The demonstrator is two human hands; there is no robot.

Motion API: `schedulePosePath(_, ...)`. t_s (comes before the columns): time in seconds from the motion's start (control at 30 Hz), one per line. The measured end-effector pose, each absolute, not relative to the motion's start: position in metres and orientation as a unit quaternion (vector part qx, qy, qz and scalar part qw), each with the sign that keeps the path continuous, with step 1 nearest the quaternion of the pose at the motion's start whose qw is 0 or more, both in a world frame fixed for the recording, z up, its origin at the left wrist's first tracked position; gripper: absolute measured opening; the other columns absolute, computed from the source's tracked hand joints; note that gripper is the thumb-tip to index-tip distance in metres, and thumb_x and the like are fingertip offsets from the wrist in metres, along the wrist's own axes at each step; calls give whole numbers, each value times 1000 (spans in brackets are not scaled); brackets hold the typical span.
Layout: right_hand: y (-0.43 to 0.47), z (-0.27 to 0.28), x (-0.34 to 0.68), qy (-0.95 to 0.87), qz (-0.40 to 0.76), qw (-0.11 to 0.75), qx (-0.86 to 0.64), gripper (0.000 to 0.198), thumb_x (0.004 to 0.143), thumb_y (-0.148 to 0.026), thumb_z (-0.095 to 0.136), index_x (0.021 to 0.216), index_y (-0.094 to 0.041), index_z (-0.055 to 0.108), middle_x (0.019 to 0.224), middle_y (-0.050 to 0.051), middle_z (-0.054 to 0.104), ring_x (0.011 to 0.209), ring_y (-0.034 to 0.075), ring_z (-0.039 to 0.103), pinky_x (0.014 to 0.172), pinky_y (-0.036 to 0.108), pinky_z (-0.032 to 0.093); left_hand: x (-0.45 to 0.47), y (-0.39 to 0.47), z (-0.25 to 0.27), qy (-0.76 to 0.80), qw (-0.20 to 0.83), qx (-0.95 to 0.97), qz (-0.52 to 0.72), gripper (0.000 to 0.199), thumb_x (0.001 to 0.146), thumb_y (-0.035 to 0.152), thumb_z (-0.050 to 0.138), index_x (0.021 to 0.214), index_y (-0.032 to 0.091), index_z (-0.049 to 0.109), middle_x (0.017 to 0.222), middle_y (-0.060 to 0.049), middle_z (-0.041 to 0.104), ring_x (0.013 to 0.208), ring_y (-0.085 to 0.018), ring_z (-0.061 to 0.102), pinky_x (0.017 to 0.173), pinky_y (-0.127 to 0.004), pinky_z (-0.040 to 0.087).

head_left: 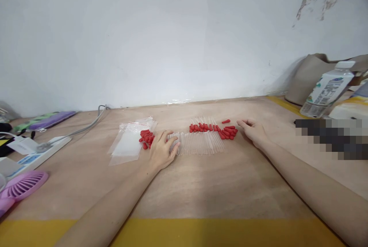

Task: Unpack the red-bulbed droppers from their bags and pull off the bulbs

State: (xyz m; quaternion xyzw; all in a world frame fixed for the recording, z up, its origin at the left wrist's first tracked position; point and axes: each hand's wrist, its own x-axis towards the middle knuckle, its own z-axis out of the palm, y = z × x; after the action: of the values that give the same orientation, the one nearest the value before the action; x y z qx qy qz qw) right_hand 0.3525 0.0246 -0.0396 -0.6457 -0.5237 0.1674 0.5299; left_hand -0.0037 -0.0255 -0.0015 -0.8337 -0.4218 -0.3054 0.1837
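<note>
A row of clear thin tubes [198, 143], which look like glass dropper pipettes, lies side by side at the middle of the table. Red rubber bulbs [201, 127] run along the far ends of part of the row. My left hand [163, 149] rests over the row's left end, fingers spread and touching the tubes. Beside it, partly hidden by the fingers, is a small pile of red bulbs [146, 137] on clear zip bags [126, 143]. My right hand [253, 131] is just right of another red bulb pile [228, 132], fingers loosely bent, nothing visible in them. A single red bulb [226, 121] lies behind that pile.
On the left are a power strip [43, 153] with a grey cable [86, 127], a pink fan [25, 185] and a purple pouch [53, 119]. A plastic bottle [327, 89] and a grey-brown bag [301, 78] stand at right. A white wall [172, 40] closes the back.
</note>
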Motion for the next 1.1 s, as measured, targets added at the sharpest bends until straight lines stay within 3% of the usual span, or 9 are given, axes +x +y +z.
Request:
schedulePosePath(0.13,45,-23,360,-574,169,468,-650,22,71,-32,55,81,-16,65,63,6,64,48,15,55,44,27,44,-3,-25,-1,-420,178,-836,-306,19,83,28,47,94,20,60,109,-8,53,100,-23,48,84,-39,41)
schedulePosePath(0.27,77,-2,353,-655,159,395,-624,19,59,-15,63,76,-20,68,80,5,67,61,14,58,58,27,46,-3,-26,0,-424,177,-834,-306,18,83,28,48,92,20,61,107,-8,54,96,-23,50,82,-38,43)
schedulePosePath(0.47,100,11,335,-710,156,293,-621,12,50,-10,66,45,-20,60,49,-1,59,49,12,53,53,25,42,-4,-26,1,-421,183,-834,-305,18,83,28,48,92,19,61,107,-9,54,100,-24,49,83,-40,42)
schedulePosePath(0.53,95,15,335,-713,137,297,-620,12,52,-10,64,47,-19,60,50,-2,59,51,12,53,53,24,41,-4,-26,1,-417,180,-836,-306,18,83,27,48,92,19,61,107,-8,54,99,-24,50,83,-40,43)
schedulePosePath(0.63,73,20,334,-705,93,342,-615,6,61,-16,59,64,-18,63,66,0,64,59,12,54,57,24,42,-4,-25,1,-414,177,-837,-312,18,82,27,48,92,20,61,108,-8,54,97,-23,51,82,-40,43)
schedulePosePath(0.73,37,20,325,-691,57,386,-609,16,68,-25,55,80,-18,61,74,1,64,62,13,54,57,24,41,-4,-24,1,-413,176,-835,-317,18,83,27,48,93,20,61,108,-8,54,97,-23,50,82,-40,43)
schedulePosePath(0.9,-16,8,302,-692,-31,432,-578,16,72,-35,54,69,-19,57,70,1,63,63,15,54,58,26,38,-3,-25,0,-409,177,-840,-309,18,84,27,47,93,20,60,108,-8,54,99,-23,49,82,-39,43)
schedulePosePath(1.1,-19,2,281,-716,-183,333,-586,12,73,-23,49,65,-19,57,68,2,62,71,17,53,68,32,28,-4,-26,-1,-406,181,-841,-307,18,84,27,46,93,20,60,107,-8,54,98,-23,49,82,-38,43)
